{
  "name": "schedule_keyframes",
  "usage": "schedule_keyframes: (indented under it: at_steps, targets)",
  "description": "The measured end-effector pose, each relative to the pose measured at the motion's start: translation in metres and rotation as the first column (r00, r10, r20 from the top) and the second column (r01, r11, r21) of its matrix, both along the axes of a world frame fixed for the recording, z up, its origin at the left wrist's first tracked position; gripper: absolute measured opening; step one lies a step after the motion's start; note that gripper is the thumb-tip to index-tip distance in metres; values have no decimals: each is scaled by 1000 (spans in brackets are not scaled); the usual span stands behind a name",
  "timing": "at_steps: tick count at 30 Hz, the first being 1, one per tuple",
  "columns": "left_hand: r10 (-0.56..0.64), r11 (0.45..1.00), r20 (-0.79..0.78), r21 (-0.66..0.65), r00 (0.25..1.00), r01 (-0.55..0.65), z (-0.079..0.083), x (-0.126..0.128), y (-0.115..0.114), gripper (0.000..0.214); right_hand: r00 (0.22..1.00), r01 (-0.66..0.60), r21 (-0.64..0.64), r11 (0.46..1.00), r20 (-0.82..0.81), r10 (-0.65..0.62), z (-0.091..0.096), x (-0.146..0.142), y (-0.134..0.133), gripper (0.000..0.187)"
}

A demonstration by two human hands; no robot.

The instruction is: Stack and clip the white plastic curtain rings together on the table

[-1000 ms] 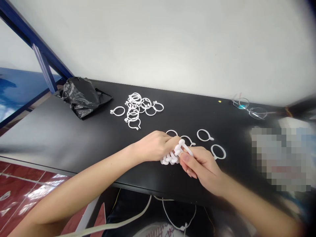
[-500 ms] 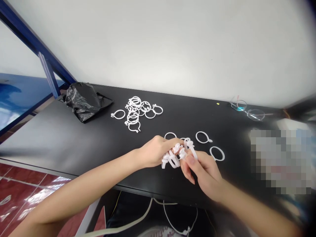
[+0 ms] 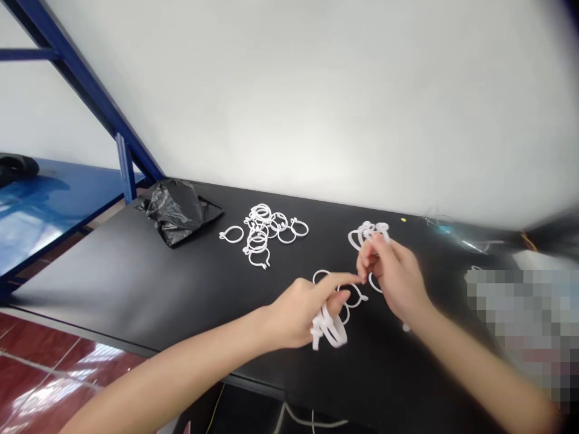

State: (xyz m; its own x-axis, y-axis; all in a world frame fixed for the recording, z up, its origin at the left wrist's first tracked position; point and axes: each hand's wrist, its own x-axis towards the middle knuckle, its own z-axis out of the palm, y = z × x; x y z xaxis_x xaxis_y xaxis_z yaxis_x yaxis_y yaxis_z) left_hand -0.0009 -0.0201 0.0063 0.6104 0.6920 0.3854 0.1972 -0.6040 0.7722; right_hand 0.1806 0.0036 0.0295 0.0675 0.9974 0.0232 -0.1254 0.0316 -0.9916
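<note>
Several white plastic curtain rings (image 3: 335, 330) hang at the fingers of my left hand (image 3: 296, 310). Its index finger points right, toward my right hand (image 3: 398, 274). The fingers of that hand are curled, and a bunch of white curtain rings (image 3: 355, 240) shows just beyond them, apparently in its grasp. Between and below the hands, loose white rings (image 3: 364, 298) lie on the black table, partly covered by the hands. A larger pile of the same rings (image 3: 257, 241) is farther back to the left; each ring has a small eyelet or clasp.
A crumpled black plastic bag (image 3: 181, 217) sits at the table's back left, near a blue metal frame (image 3: 90, 78). Eyeglasses (image 3: 470, 244) rest by the wall. A blurred-out package (image 3: 520, 325) is at the right. Cables (image 3: 312, 422) hang below the table's front edge.
My hands have parted: the right has moved up and away with a bunch of rings, while the left keeps fewer rings. The view has tilted up and shifted left.
</note>
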Motion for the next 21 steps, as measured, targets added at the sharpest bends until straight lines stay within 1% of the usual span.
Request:
schedule_keyframes:
  at_steps: [2, 3, 5, 6, 7, 9, 10, 11, 13, 15, 16, 18, 19, 20, 21]
  targets:
    - [-27, 993, -56, 114, 998, 33, 0, 1, -1, 35, 995, -87, -17, 996, 57, 88, -1, -13, 20, 41]
    - [-30, 984, -89, 174, 996, 45, -1, 2, -1, 36, 990, -117, -8, 993, 73, 117, -3, -22, 27, 42]
    - [-22, 957, -147, 282, 989, 63, -4, 3, -1, 38, 964, -206, 30, 978, 177, 197, -8, -43, 37, 40]
    - [-16, 944, -165, 324, 986, 69, -5, 4, 0, 39, 931, -275, 53, 960, 264, 253, -11, -52, 39, 38]
    - [-8, 933, -177, 353, 984, 71, -8, 5, 0, 39, 875, -354, 51, 934, 370, 311, -13, -60, 40, 33]
    - [-5, 920, -181, 384, 983, 75, -11, 7, 1, 41, 736, -467, 11, 884, 558, 382, -18, -71, 40, 24]
    - [-7, 918, -178, 389, 984, 77, -12, 7, 1, 42, 676, -494, -15, 869, 623, 394, -19, -73, 40, 24]
    - [-11, 916, -171, 394, 985, 79, -13, 7, 1, 42, 634, -505, -34, 863, 663, 397, -20, -74, 40, 26]
    - [-27, 917, -152, 390, 988, 85, -12, 7, 1, 42, 603, -507, -50, 861, 693, 395, -22, -72, 41, 30]
    - [-49, 942, -109, 326, 993, 83, -10, 6, 0, 38, 615, -517, -37, 855, 679, 401, -21, -67, 42, 27]
    - [-63, 964, -71, 254, 995, 79, -9, 5, 0, 35, 630, -520, -19, 854, 667, 398, -20, -63, 42, 25]
    - [-52, 998, 38, 36, 998, 50, -7, 5, 0, 31, 678, -510, 27, 860, 628, 382, -17, -55, 40, 21]
    - [-15, 995, 104, -92, 994, 24, -5, 5, 1, 30, 712, -489, 59, 870, 604, 359, -15, -49, 38, 20]
    - [41, 976, 172, -218, 984, -2, -4, 6, 2, 30, 753, -454, 98, 885, 574, 322, -13, -43, 33, 19]
    - [102, 944, 231, -330, 968, -21, -2, 6, 3, 30, 805, -391, 167, 905, 538, 249, -11, -36, 28, 18]
